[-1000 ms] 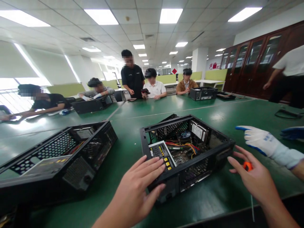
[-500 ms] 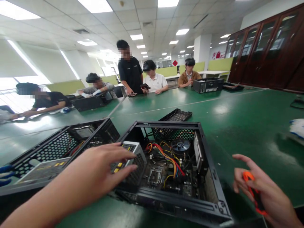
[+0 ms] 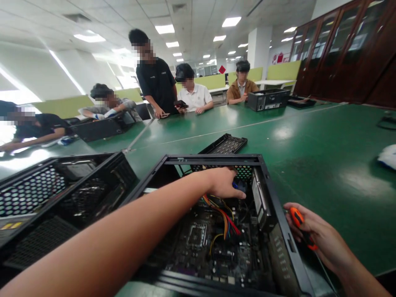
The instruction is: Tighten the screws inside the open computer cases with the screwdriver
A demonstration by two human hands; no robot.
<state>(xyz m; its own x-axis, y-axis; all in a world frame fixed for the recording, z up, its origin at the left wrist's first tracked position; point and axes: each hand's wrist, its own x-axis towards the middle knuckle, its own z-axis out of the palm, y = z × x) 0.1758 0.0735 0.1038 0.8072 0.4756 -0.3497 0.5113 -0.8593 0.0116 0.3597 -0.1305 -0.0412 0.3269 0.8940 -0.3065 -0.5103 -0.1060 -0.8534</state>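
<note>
An open black computer case [image 3: 280,214] lies in front of me, with a motherboard [image 3: 198,247] and coloured cables [image 3: 224,214] inside. My left hand [image 3: 224,181] reaches into the case from the left, its fingers around the round cooling fan [image 3: 239,187] near the far wall. The hand hides most of the fan. To the right of the case, my right hand [image 3: 309,233] is closed on an orange and black screwdriver [image 3: 297,216], whose shaft points down toward the bottom edge. A silver drive [image 3: 257,196] sits along the right inner wall.
Another open case [image 3: 71,194] stands at the left, beside mine. A black slotted panel [image 3: 227,144] lies behind my case. White gloves [image 3: 388,156] rest at the right table edge. Several people sit or stand across the green table [image 3: 312,161], with two more cases [image 3: 269,100].
My left hand has moved from the power supply at the left, forward and right onto the fan. My right hand has come closer to the case with the screwdriver. The view has shifted right.
</note>
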